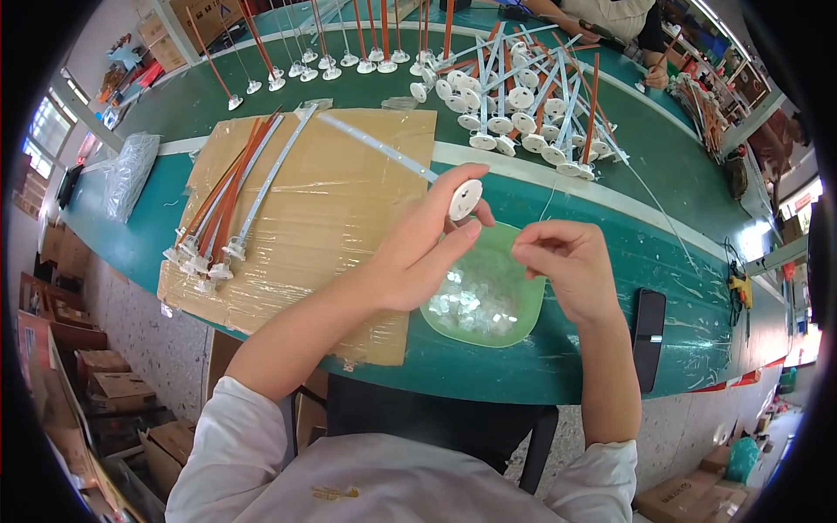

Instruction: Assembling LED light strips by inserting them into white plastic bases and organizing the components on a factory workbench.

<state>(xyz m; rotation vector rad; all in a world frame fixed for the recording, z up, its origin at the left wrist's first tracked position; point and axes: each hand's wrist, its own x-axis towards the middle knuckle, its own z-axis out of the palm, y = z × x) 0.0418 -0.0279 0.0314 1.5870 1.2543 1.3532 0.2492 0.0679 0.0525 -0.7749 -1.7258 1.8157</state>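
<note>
My left hand [414, 248] is closed around a pale LED light strip [375, 145], holding it near its round white end cap [466, 200], which faces up and to the right. The strip's far end reaches back left over a cardboard sheet [349, 218]. To the right, my right hand [571, 266] has thumb and forefinger pinched together; anything between them is too small to make out. Below and between both hands sits a light green bowl [479, 342] with many small clear plastic pieces inside.
Several strips with white ends [253, 187] lie on the cardboard's left. A heap of similar strips [523, 96] lies at back right, and others stand upright along the back. A black phone [648, 340] lies right of the bowl. Another person's hand [656, 77] is at far right.
</note>
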